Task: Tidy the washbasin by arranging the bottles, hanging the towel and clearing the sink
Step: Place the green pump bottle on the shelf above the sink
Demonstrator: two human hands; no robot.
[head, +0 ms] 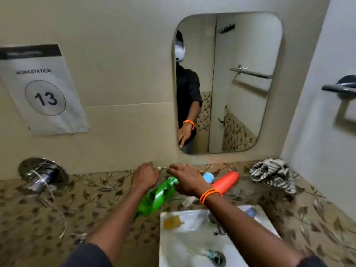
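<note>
A green plastic bottle [156, 197] leans tilted over the counter left of the white washbasin [194, 239]. My right hand [185, 180], with orange bands at the wrist, is closed around its neck. My left hand [144, 176] hovers just left of the bottle top with its fingers curled; whether it grips anything is hidden. A red bottle [227, 182] with a blue cap [209, 177] lies on its side behind my right hand. A striped towel [273, 176] sits crumpled at the back right. In the basin lie a yellow soap-like piece [172, 222], a blue item [250, 211] and a toothbrush [210, 254].
A crumpled paper scrap [189, 201] lies behind the basin. A chrome tap [42, 176] juts from the wall at left. On the right wall hangs a towel bar [339, 87]. A mirror [240, 83] and a workstation sign [44, 93] are on the back wall.
</note>
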